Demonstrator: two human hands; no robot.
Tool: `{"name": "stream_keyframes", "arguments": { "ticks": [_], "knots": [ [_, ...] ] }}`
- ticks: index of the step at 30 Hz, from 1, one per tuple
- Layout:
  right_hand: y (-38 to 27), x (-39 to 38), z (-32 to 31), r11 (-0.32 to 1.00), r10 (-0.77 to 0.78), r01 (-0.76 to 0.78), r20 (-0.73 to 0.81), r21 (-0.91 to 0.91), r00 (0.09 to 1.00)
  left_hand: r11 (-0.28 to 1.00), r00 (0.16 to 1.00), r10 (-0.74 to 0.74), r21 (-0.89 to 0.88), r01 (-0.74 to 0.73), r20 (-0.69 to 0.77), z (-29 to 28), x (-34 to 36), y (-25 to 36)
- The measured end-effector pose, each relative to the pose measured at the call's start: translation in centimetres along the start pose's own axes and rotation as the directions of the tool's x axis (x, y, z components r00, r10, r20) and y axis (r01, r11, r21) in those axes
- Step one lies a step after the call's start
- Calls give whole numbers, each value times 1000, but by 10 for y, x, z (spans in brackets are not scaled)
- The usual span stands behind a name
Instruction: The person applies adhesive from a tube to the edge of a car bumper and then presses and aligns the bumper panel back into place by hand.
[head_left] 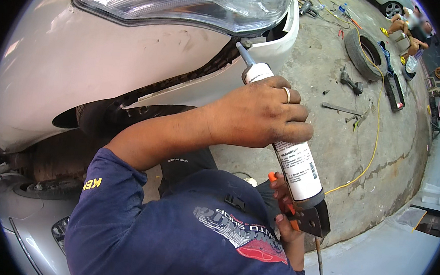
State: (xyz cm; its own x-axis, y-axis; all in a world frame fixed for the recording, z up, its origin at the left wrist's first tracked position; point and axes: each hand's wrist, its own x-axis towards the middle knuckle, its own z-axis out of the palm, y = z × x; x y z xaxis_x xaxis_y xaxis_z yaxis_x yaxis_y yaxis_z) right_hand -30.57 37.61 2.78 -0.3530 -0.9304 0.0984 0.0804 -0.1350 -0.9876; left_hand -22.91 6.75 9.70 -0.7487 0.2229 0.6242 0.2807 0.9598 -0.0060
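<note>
My left hand [262, 112] is wrapped over a white sealant cartridge [301, 175] with a dark-printed label. The cartridge sits in a caulking gun [318, 219], whose bent metal rod [319, 262] sticks out behind. Lower down, partly hidden by the gun, my right hand [289, 231] closes round its orange handle and trigger. The tapered nozzle [244, 53] points up and left, its tip by the gap below the headlight [187, 7] and next to the loose bumper edge [268, 52]. Whether the tip touches the car cannot be told.
A pale car fender [104, 45] fills the upper left. On the concrete floor lie a tire [354, 47], a power tool [351, 84], a flat metal bar [338, 108] and a yellow cord [378, 122]. People [413, 31] sit far right. A silver panel [28, 226] is at lower left.
</note>
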Motion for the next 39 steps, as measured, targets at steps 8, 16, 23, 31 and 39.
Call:
{"name": "stream_keyframes", "arguments": {
  "ticks": [8, 16, 23, 31, 39],
  "knots": [
    [12, 2, -15, 996, -87, 89, 124, -8, 988, 1000, 999, -23, -7, 23, 29, 1, 0, 1],
    [15, 4, -14, 990, -140, 140, 61, 5, 988, 1000, 999, -21, 3, 21, 30, 3, 2, 0],
    [5, 5, -7, 989, -145, 145, 24, -3, 989, 999, 1000, -15, -35, 15, 19, 3, 5, 0],
    [13, 9, -6, 975, -222, 221, 39, 25, 974, 999, 999, -8, -53, 10, 33, -1, 9, -1],
    [13, 14, -5, 976, -216, 215, 27, 36, 976, 999, 997, -23, -45, 27, 78, 2, 8, -1]
  ]
}}
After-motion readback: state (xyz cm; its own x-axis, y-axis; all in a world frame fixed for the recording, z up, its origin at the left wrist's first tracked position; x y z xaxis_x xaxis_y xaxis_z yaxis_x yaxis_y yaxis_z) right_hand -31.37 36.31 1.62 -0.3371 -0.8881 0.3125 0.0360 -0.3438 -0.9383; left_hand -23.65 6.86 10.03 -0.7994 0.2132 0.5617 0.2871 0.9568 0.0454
